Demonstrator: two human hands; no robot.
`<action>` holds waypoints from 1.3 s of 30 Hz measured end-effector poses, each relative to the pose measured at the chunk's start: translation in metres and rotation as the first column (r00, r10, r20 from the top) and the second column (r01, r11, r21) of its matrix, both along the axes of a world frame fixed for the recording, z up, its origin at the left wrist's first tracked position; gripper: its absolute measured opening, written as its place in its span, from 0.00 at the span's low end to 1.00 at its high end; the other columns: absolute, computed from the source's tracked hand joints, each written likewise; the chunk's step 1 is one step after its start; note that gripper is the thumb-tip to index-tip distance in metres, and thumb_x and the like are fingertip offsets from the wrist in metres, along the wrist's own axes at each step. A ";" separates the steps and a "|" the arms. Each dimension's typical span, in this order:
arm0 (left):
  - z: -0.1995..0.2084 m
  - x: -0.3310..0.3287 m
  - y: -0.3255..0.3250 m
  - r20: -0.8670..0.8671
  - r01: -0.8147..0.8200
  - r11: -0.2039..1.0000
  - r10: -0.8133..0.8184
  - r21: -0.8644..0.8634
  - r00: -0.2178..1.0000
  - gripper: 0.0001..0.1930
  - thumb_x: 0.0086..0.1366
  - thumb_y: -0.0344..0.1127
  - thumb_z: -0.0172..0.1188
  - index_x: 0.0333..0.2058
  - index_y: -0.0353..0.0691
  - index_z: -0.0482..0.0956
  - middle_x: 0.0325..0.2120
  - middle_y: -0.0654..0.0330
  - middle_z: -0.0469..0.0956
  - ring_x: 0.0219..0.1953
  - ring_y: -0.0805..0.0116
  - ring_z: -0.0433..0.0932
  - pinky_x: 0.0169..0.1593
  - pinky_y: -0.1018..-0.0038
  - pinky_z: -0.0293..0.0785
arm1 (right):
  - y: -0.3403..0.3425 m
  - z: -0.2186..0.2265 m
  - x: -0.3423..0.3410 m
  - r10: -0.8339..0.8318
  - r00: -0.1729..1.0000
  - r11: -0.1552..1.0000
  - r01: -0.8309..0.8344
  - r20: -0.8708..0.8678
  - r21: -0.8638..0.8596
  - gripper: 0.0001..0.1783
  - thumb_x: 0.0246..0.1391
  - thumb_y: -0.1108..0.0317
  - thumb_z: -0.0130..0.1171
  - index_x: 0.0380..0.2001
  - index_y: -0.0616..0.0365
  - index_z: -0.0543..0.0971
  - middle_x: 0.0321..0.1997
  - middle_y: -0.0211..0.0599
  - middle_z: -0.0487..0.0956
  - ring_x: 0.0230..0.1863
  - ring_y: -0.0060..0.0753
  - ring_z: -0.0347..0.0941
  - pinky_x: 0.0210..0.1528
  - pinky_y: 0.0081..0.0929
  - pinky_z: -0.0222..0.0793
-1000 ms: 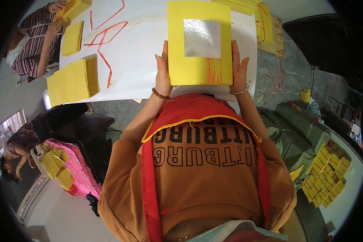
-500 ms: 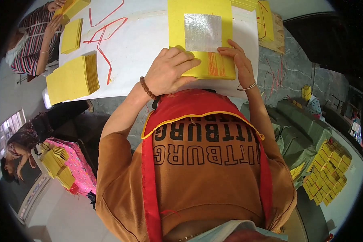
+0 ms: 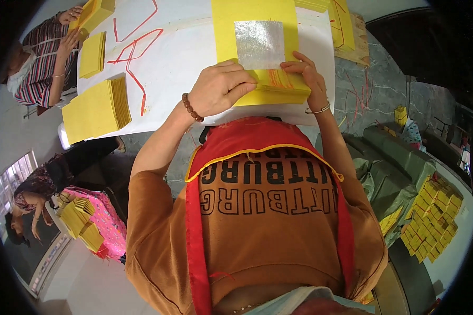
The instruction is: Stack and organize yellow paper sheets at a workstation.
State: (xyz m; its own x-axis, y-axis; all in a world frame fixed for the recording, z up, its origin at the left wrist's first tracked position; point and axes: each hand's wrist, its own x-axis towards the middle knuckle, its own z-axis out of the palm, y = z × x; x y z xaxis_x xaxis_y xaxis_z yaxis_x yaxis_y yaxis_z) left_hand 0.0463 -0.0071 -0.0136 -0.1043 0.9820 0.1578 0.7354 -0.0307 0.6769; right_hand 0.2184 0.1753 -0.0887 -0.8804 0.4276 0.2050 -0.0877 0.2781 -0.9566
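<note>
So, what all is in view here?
Front stack: one, yellow with silver square, top centre
Other stacks: several, yellow, on table
Table: one, white, top
String: several, red, table and floor
Bundles: many, yellow, lower right
Sheeting: count unclear, green, right
Patterned cloth: one, pink, lower left
Other people: two, striped and dark clothes, left
Apron: one, red, centre
Sweatshirt: one, brown, centre
Left hand: one, bare, stack's left
Right hand: one, bare, stack's right

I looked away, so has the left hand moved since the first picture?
Yes: the left hand has shifted, its fingertips farther right, away from the red strips on the table.
</note>
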 end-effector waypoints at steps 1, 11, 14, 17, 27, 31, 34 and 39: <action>0.000 -0.002 0.001 -0.007 -0.001 1.000 0.002 0.008 1.000 0.09 0.59 0.38 0.54 0.28 0.38 0.78 0.22 0.59 0.74 0.29 0.62 0.72 0.32 0.70 0.69 | 0.000 0.000 0.000 -0.003 1.000 1.000 0.003 0.004 -0.004 0.25 0.61 0.54 0.34 0.35 0.60 0.78 0.43 0.38 0.77 0.61 0.41 0.54 0.63 0.35 0.45; 0.000 -0.016 0.008 0.439 0.020 0.951 0.124 -0.308 0.890 0.08 0.58 0.34 0.56 0.28 0.33 0.77 0.22 0.62 0.74 0.25 0.75 0.70 0.31 0.79 0.66 | 0.002 -0.003 0.001 0.028 0.999 1.000 -0.028 0.022 -0.003 0.33 0.62 0.49 0.23 0.34 0.61 0.76 0.45 0.42 0.76 0.63 0.41 0.52 0.64 0.37 0.43; 0.000 -0.017 0.009 0.492 0.026 0.941 0.153 -0.338 0.857 0.07 0.59 0.31 0.55 0.29 0.32 0.76 0.22 0.66 0.72 0.26 0.81 0.67 0.31 0.83 0.64 | 0.002 -0.004 0.001 0.023 1.000 0.999 -0.023 -0.014 -0.044 0.32 0.62 0.50 0.26 0.38 0.61 0.77 0.43 0.41 0.77 0.62 0.39 0.54 0.63 0.36 0.46; -0.001 -0.017 0.009 0.512 0.013 0.938 0.177 -0.346 0.840 0.07 0.59 0.30 0.54 0.30 0.32 0.76 0.22 0.67 0.72 0.25 0.82 0.67 0.30 0.84 0.64 | 0.001 -0.003 0.001 0.000 1.000 1.000 0.000 0.017 -0.021 0.34 0.61 0.47 0.24 0.39 0.61 0.77 0.44 0.40 0.77 0.62 0.38 0.54 0.62 0.37 0.47; -0.006 -0.020 0.012 0.524 0.005 0.934 0.197 -0.358 0.828 0.10 0.56 0.35 0.55 0.28 0.33 0.79 0.18 0.65 0.73 0.22 0.79 0.67 0.27 0.81 0.64 | -0.001 -0.001 0.001 0.002 0.998 0.997 0.003 0.059 -0.082 0.38 0.61 0.46 0.17 0.41 0.62 0.75 0.44 0.41 0.76 0.63 0.37 0.52 0.63 0.36 0.45; -0.005 -0.020 0.013 0.527 0.005 0.941 0.186 -0.340 0.829 0.10 0.55 0.35 0.54 0.27 0.33 0.79 0.17 0.65 0.72 0.21 0.80 0.66 0.27 0.81 0.64 | 0.000 -0.001 0.002 0.009 0.997 0.999 -0.005 0.079 -0.049 0.38 0.61 0.45 0.17 0.42 0.62 0.75 0.45 0.41 0.76 0.63 0.38 0.52 0.63 0.37 0.45; -0.003 -0.020 0.013 0.521 0.016 0.933 0.186 -0.358 0.833 0.10 0.55 0.35 0.54 0.27 0.33 0.79 0.17 0.66 0.72 0.21 0.80 0.66 0.26 0.80 0.64 | 0.000 -0.003 0.002 0.013 0.998 0.998 -0.009 0.054 -0.065 0.38 0.61 0.46 0.17 0.41 0.62 0.75 0.45 0.42 0.76 0.63 0.39 0.52 0.63 0.37 0.44; 0.003 -0.021 0.014 0.499 0.056 0.909 0.175 -0.414 0.849 0.10 0.55 0.35 0.54 0.27 0.34 0.79 0.18 0.66 0.73 0.21 0.80 0.67 0.27 0.80 0.64 | 0.001 -0.006 0.001 0.014 1.000 0.999 -0.013 0.026 -0.040 0.37 0.62 0.49 0.16 0.40 0.61 0.75 0.44 0.42 0.76 0.63 0.40 0.52 0.64 0.38 0.43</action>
